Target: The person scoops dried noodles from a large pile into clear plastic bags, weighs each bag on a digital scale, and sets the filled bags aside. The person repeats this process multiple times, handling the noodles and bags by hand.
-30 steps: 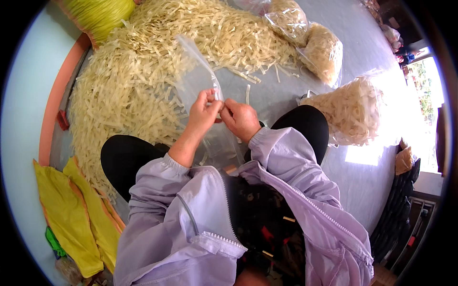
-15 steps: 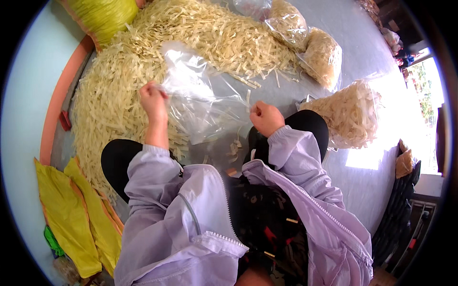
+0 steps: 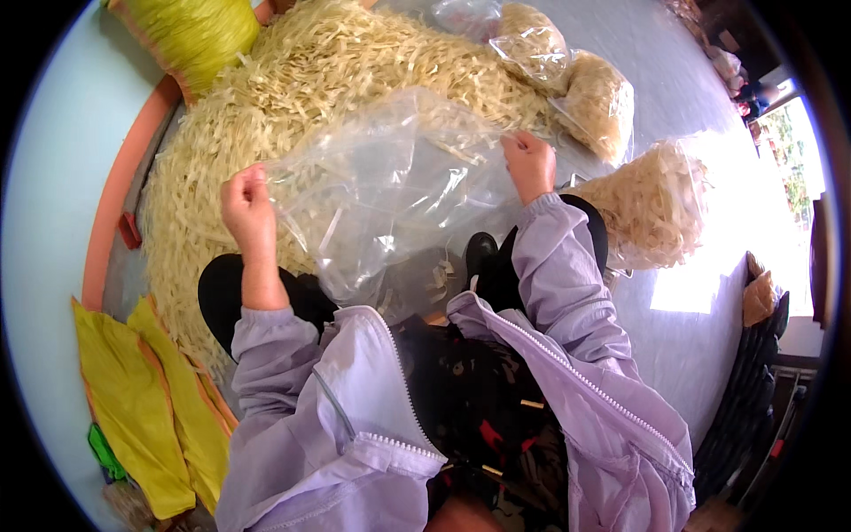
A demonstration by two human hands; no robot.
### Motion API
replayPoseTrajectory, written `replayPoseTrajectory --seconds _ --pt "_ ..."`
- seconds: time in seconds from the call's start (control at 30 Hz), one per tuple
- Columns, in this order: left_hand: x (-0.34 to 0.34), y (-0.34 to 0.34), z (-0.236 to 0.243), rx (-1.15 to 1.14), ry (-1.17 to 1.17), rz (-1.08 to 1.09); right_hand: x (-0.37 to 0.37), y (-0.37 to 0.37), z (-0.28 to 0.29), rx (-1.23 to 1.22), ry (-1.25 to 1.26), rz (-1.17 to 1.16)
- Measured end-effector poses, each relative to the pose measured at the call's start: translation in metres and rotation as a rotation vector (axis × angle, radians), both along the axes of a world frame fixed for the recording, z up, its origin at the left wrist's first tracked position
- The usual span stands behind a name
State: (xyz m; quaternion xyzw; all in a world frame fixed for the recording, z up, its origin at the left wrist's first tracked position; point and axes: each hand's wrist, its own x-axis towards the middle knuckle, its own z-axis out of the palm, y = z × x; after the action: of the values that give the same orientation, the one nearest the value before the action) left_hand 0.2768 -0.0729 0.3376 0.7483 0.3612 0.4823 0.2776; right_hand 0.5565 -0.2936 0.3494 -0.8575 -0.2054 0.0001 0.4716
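A clear plastic bag [image 3: 381,195] is stretched out flat between my two hands, above my knees. My left hand [image 3: 250,206] pinches its left edge, while my right hand [image 3: 530,165] grips the far right corner. No strips can be made out inside the bag. Behind and to the left of it spreads a big heap of pale yellow, flat dried strips [image 3: 310,66], partly visible through the plastic. Several stray strips lie on the floor below the bag.
Right of my knee stands a filled clear bag of strips [image 3: 651,208]. Further back are two more filled bags [image 3: 598,106]. A full yellow sack [image 3: 199,44] stands at far left; flat yellow sacks [image 3: 133,417] lie near left. A dark padded item [image 3: 740,390] lies at right.
My hands have moved apart, the right one forward and to the right, the left one outward and slightly nearer. Between them the bunched bag has spread wide.
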Motion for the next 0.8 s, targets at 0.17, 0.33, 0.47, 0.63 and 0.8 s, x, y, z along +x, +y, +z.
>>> replayPoseTrajectory --seconds 0.17,0.33,0.47,0.63,0.8 --pt "0.025 -0.065 0.049 -0.187 -0.007 -0.277 -0.083 0.019 0.028 0.089 -0.482 0.702" --pt "0.057 -0.168 0.074 -0.256 0.018 -0.868 -0.111 0.059 -0.056 -0.105 -0.093 1.014" --pt "0.044 -0.197 0.105 -0.489 0.110 -1.401 -0.116 0.078 -0.108 0.084 -0.234 0.826" --pt "0.020 -0.198 0.119 -0.680 0.012 -1.860 -0.079 0.076 -0.109 -0.099 0.014 0.764" --pt "0.000 -0.191 0.112 -1.119 0.051 -1.839 -0.004 0.073 -0.076 -0.189 0.866 0.784"
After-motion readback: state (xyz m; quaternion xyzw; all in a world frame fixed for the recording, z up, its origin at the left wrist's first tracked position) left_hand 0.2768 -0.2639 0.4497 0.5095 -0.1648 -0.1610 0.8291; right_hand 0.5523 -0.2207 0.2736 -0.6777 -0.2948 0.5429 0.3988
